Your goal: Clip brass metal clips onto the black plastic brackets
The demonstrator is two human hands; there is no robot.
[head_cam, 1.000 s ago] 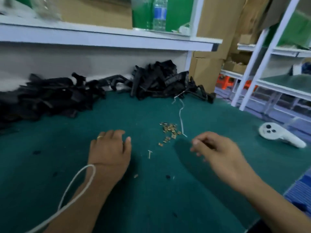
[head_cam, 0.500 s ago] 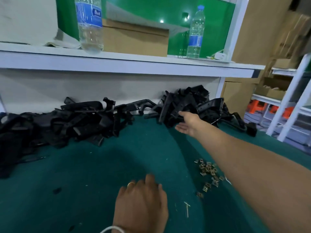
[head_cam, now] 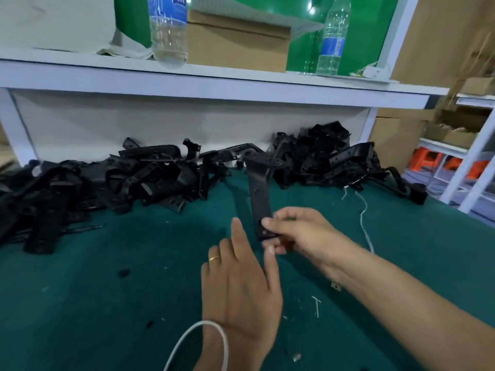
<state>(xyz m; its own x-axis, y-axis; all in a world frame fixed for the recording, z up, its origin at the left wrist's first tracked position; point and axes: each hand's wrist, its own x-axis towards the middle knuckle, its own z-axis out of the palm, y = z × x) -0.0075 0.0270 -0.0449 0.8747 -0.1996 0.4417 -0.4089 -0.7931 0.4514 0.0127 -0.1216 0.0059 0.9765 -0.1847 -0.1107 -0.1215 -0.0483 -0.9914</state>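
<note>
Bracket [head_cam: 259,194], black plastic, 1 pc in grip: long axis approx. vertical, far end pointing away from right hand [head_cam: 297,231], which pinches its near end w/ thumb and fingers. Left hand [head_cam: 241,285] just below-left, fingers straight, holding nothing, index tip near bracket end. Bracket piles [head_cam: 112,183] beyond both hands, uncounted. One brass clip [head_cam: 335,286] under right wrist.

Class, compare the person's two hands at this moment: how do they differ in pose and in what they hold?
The right hand pinches the near end of a black bracket; the left hand holds nothing. The right hand's fingers are curled round the bracket; the left hand's are straight. The left hand wears a gold ring; none shows on the right. Both are above the green table.
</note>
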